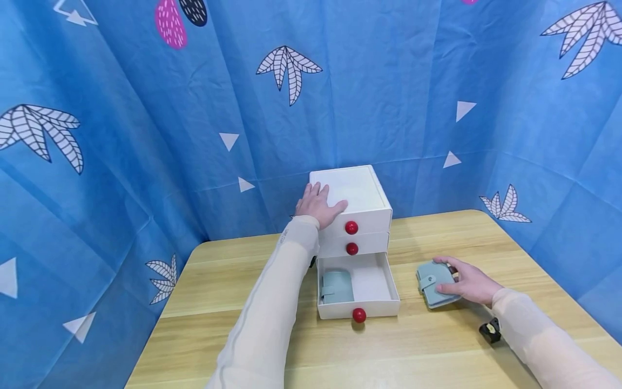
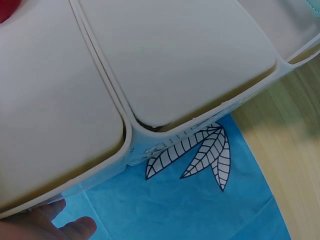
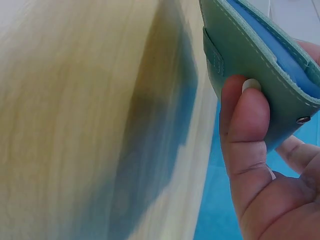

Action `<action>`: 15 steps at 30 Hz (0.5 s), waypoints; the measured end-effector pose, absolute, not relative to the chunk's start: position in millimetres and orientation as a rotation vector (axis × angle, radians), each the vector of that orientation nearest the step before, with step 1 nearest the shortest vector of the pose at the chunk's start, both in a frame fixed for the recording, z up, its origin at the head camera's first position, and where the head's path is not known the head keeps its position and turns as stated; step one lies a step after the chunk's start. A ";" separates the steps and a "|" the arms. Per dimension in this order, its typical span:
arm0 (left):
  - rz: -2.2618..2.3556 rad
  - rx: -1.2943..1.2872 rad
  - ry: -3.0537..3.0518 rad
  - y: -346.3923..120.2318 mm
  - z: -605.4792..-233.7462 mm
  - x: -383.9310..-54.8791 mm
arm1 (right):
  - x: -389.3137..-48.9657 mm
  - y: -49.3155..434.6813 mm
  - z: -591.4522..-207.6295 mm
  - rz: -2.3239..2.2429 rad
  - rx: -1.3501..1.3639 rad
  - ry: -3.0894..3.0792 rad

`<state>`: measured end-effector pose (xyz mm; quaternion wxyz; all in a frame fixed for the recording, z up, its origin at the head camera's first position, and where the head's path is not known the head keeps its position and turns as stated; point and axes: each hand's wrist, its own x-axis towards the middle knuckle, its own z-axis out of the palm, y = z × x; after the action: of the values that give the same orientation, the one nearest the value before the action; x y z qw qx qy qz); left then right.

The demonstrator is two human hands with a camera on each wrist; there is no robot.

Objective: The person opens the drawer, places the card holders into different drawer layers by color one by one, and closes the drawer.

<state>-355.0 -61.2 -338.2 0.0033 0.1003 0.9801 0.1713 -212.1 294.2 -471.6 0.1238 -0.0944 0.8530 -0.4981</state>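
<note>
My left hand [image 1: 318,206] rests on the top left edge of a small white drawer cabinet [image 1: 353,186], its fingers spread. In the left wrist view, a few of its fingers [image 2: 79,228] show beside the cabinet's side. My right hand [image 1: 470,282] pinches a pale green wallet [image 1: 434,281] with a snap strap, right of the cabinet. The right wrist view shows the thumb against the wallet's face [image 3: 245,55], held at a tilt over the tabletop. Pulled out at the bottom, a drawer [image 1: 389,308] with a red knob holds a similar green wallet [image 1: 338,286] in its left half.
Two upper drawers with red knobs [image 1: 351,227] are closed. A black strap piece [image 1: 490,330] shows by the right wrist. The wooden table [image 1: 233,302] backs onto a blue patterned curtain [image 1: 379,97], which also hangs along both sides.
</note>
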 end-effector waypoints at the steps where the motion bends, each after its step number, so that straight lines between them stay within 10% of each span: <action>1: 0.537 0.313 3.071 -61.2 -338.5 -355.5 | -212.3 293.6 -470.9 -1.463 -0.280 2.480; 15: 0.527 0.301 3.069 -61.0 -338.8 -356.2 | -217.0 286.6 -456.5 -1.539 -0.247 2.444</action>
<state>-356.2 -61.0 -338.8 0.0068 0.0962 0.9810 0.1686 -217.0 286.6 -456.5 0.1212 -0.0846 0.8369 -0.5270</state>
